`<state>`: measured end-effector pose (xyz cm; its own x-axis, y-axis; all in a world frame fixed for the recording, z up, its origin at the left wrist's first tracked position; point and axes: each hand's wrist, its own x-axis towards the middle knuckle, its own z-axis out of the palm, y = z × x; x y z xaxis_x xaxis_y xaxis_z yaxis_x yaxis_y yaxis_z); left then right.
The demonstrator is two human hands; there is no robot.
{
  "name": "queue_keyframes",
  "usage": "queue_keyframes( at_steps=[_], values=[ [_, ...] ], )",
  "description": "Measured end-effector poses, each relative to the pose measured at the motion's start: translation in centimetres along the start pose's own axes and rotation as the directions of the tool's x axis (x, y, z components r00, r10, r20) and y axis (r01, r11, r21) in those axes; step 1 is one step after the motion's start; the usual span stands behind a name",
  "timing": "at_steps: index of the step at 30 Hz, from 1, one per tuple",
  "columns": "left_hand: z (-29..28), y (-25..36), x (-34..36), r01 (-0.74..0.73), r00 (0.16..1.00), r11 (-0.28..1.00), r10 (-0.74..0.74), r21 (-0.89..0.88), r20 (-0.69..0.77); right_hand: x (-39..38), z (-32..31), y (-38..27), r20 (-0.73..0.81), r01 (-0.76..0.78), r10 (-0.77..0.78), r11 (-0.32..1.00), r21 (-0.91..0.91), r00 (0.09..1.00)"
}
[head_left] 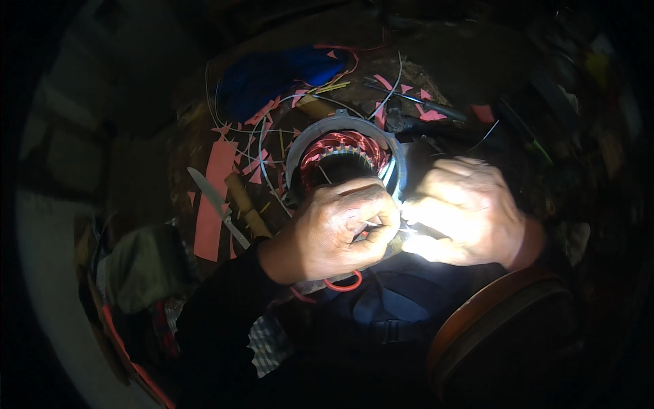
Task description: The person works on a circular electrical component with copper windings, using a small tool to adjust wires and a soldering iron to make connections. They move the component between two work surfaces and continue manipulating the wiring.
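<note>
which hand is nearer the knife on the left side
Left. The left hand is to the right of the knife, its wrist close to the handle's lower end; the right hand is farther right, beyond the left hand.

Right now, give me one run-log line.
left hand: curled, grip unclear; right hand: beside left, glare obscures grip; wound stator: partly behind left hand; knife: across pink strip

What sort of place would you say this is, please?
Probably a workshop for rewinding electric motors: a round metal motor stator carries reddish copper-coloured windings, and a knife and a pink paper-like strip lie nearby.
</note>
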<state>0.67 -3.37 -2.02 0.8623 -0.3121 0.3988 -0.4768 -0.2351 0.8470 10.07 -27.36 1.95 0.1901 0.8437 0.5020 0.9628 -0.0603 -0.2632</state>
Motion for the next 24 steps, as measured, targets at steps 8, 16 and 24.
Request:
queue_keyframes(
  at_steps=[8,16,24],
  values=[
    [-0.1,0.0,-0.1,0.012,1.0,1.0,-0.012,-0.001,0.009,-0.5,-0.4,0.0,0.09,0.039,-0.027,0.99,-0.139,0.996],
    [0.0,0.0,-0.2,0.011,1.0,1.0,-0.011,-0.006,0.001,-0.5,-0.4,-0.6,0.057,0.015,-0.009,0.993,-0.12,0.998],
    [-0.4,0.3,0.0,0.021,1.0,1.0,-0.021,-0.004,-0.006,-2.6,3.0,-3.9,0.222,-0.563,0.569,0.538,0.628,0.792]
  ],
)
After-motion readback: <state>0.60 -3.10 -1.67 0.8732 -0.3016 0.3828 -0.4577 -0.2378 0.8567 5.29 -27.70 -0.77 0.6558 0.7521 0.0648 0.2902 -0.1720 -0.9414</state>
